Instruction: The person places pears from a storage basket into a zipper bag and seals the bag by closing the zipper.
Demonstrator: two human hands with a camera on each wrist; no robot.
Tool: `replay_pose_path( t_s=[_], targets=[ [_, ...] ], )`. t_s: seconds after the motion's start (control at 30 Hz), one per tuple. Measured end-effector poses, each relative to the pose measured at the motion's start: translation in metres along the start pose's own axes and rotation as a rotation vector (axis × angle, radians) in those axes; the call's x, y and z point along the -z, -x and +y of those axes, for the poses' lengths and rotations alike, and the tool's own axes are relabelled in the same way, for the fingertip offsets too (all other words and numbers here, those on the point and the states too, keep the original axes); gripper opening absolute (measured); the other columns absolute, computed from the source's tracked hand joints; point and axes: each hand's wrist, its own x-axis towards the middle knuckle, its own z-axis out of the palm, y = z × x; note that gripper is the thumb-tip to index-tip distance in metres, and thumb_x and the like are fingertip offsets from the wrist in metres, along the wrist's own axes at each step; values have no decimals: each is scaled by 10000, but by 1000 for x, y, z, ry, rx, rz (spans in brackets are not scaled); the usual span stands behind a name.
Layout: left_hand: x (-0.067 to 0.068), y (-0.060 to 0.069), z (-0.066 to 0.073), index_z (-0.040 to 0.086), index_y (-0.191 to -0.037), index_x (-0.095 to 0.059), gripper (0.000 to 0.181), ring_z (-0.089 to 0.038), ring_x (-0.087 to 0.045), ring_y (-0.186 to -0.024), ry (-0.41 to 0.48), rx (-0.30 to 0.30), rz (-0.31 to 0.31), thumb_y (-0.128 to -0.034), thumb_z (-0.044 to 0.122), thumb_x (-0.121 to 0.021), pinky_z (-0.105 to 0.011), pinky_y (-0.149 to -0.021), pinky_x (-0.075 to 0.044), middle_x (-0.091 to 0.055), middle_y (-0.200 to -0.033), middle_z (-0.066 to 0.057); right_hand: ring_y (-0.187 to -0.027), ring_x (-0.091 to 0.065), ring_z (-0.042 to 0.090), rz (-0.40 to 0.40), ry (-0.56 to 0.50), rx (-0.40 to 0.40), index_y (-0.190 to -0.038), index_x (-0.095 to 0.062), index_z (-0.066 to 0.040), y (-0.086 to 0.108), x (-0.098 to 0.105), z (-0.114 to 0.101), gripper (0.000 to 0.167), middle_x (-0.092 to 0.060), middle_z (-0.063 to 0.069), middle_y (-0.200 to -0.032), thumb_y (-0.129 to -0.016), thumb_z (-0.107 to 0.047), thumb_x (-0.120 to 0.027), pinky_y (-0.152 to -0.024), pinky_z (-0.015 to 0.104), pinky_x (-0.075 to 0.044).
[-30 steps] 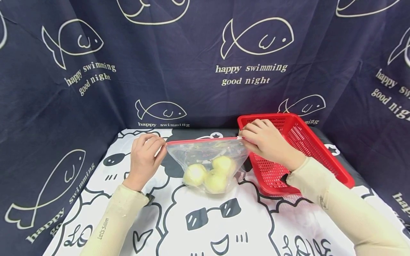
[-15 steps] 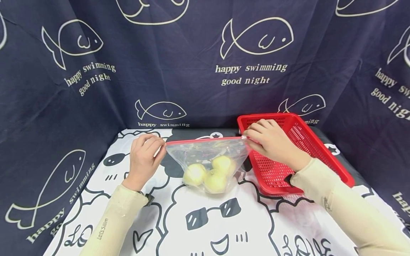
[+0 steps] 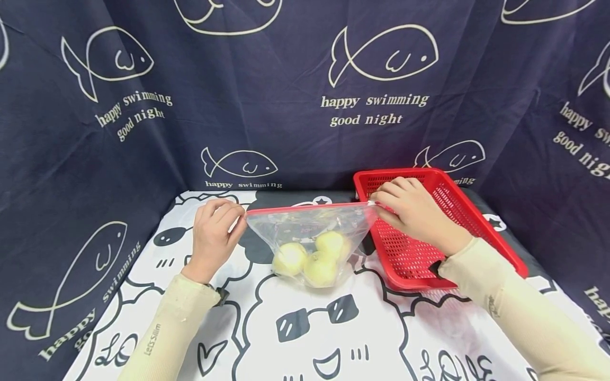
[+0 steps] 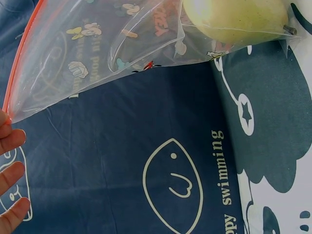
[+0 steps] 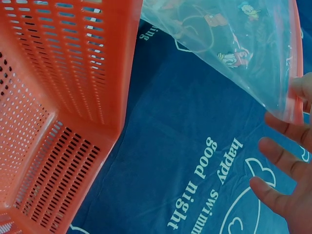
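A clear zip bag (image 3: 290, 225) with a red zip strip (image 3: 305, 208) hangs stretched between both hands, just over the table. Several pale yellow-green pears (image 3: 321, 269) sit at its bottom; a stem shows on one pear (image 4: 236, 19) in the left wrist view. My left hand (image 3: 215, 235) pinches the left end of the strip between thumb and index finger. With thumb and index finger, my right hand (image 3: 410, 209) pinches the right end of the strip, at a white slider (image 3: 372, 202). Its other fingers (image 5: 280, 156) stand apart from the bag.
A red perforated plastic basket (image 3: 481, 233) stands at the right, beneath and beyond my right hand and forearm. A white cloth (image 3: 267, 328) with black cartoon drawings covers the table. Dark blue fabric (image 3: 295, 121) with fish outlines hangs behind and at both sides.
My right hand has moved a little to the right, and the white slider has travelled with it along the red strip. The left hand and the pears have stayed in place.
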Motion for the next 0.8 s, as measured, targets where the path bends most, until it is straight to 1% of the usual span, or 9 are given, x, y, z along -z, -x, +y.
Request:
replay_pose_path(
  t_s=[0.23,0.53,0.8],
  targets=[
    [0,1,-1,59,-845,-663,140,-324,-599,-944,0,2,-1,-924,135,-576,-521,-734,-411,-686,-844,-69,-914,-576,358,15,-2,-10,-1021,-674,-48,4,1,2,279,-662,126,-966,-756,-44,-761,-804,523,-446],
    [-1,3,-2,57,-845,-668,140,-323,-597,-948,0,13,-3,-923,134,-581,-517,-731,-405,-689,-848,-70,-911,-571,365,17,3,-8,-1023,-674,-40,7,3,3,283,-658,129,-958,-756,-51,-769,-798,527,-441],
    [-1,4,-2,48,-848,-667,151,-330,-595,-926,6,20,1,-928,141,-579,-518,-731,-406,-689,-843,-82,-904,-576,371,26,-20,-17,-1022,-674,-31,9,1,5,276,-658,136,-967,-759,-42,-758,-790,526,-439]
  ],
)
